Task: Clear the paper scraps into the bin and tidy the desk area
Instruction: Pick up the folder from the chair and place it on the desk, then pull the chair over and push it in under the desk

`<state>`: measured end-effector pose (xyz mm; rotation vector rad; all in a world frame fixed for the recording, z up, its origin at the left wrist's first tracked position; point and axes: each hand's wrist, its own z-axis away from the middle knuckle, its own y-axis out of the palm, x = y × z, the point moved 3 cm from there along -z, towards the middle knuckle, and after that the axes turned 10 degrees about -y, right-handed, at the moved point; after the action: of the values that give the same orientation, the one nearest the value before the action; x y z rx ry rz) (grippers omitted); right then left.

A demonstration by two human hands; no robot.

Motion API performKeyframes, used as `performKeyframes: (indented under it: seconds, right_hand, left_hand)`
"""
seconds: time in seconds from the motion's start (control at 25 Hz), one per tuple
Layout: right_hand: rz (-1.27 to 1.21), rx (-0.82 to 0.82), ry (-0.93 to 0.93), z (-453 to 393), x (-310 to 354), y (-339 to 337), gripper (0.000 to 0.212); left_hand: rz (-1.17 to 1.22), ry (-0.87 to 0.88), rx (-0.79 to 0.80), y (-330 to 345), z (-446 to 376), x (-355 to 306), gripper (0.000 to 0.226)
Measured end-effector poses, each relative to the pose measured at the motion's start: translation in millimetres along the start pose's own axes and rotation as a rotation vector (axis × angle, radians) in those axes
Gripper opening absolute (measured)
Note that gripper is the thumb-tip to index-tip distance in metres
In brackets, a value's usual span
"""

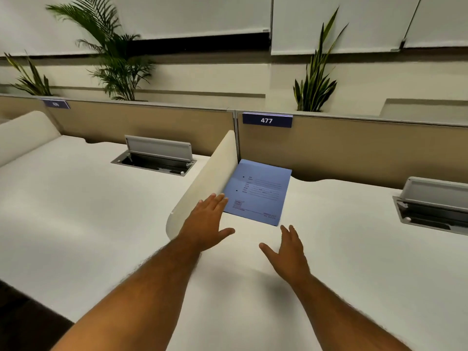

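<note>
While both hands hover with fingers spread and empty, left hand [206, 221] touching the flat blue paper folder [258, 192] lying far-left on the white desk [354, 249], right hand [288, 252] just near of it, tidying seems under way; squaring the folder looks next. No scraps or bin show.

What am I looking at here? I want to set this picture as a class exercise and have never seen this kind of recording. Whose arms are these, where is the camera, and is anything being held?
There is no machine: a person wears one wide-angle camera on the head, looking forward and down. Both bare arms reach over a white desk. The left hand and right hand are open and hold nothing. The left fingertips reach the near corner of a blue folder, which lies flat beside a white divider. The back panel carries a sign reading 477. No paper scraps or bin are visible.
</note>
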<state>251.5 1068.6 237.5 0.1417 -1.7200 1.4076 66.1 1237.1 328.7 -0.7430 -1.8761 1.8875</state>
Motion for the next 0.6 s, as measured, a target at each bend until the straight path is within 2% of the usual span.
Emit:
performKeyframes:
  seconds: [0.36,0.6]
  right_hand:
    - [0.177,-0.230,-0.051,206,71,-12,0.102]
    - [0.250,-0.296,0.004,341,69,-28,0.107]
  left_hand:
    - [0.037,0.206,-0.072,-24,147,21,0.110]
    - [0.077,0.431,-0.098,-22,255,-21,0.113]
